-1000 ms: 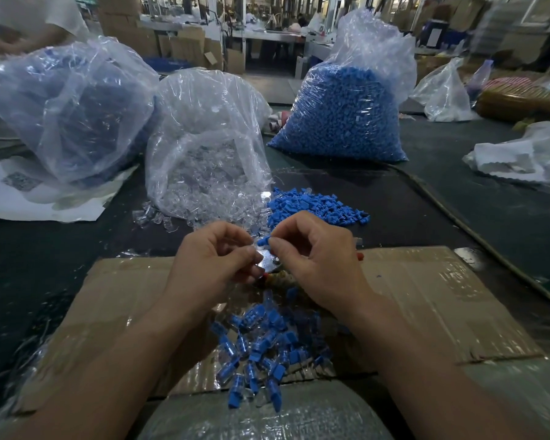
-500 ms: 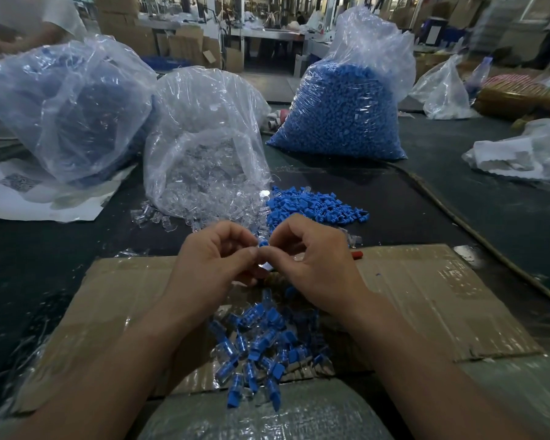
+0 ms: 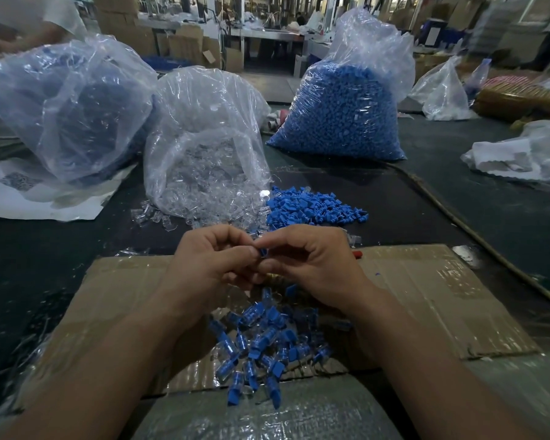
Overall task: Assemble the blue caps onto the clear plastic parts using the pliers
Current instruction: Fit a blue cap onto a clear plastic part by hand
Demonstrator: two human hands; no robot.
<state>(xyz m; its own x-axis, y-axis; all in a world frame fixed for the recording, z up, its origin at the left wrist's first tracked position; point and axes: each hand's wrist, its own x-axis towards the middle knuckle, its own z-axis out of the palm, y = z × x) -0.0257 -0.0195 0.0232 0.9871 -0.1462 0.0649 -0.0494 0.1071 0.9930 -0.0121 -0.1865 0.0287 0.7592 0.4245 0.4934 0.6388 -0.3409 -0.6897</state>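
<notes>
My left hand and right hand meet just above the far edge of the cardboard sheet. The fingers of both are curled in, tips touching. Between them I pinch one blue cap, my left thumb and forefinger on one side and my right on the other. Only a sliver of blue shows between my fingertips, so I cannot tell which way its long axis runs or whether a clear part is already on it.

Below my hands, on the cardboard's near edge, lies a heap of assembled pieces. Each is a clear body with blue inside. They lie flat and point every way, though several have their long axes running roughly toward me.

Beyond my hands, loose blue caps are spread in a low pile on the dark counter. Just to their left the bag of clear parts spills a few pieces onto the counter. Farther back on the right stands a full bag of blue caps, upright with its plastic top bunched up. A small red tip shows past my right hand on the edge of the cardboard, but I cannot tell what it belongs to.
</notes>
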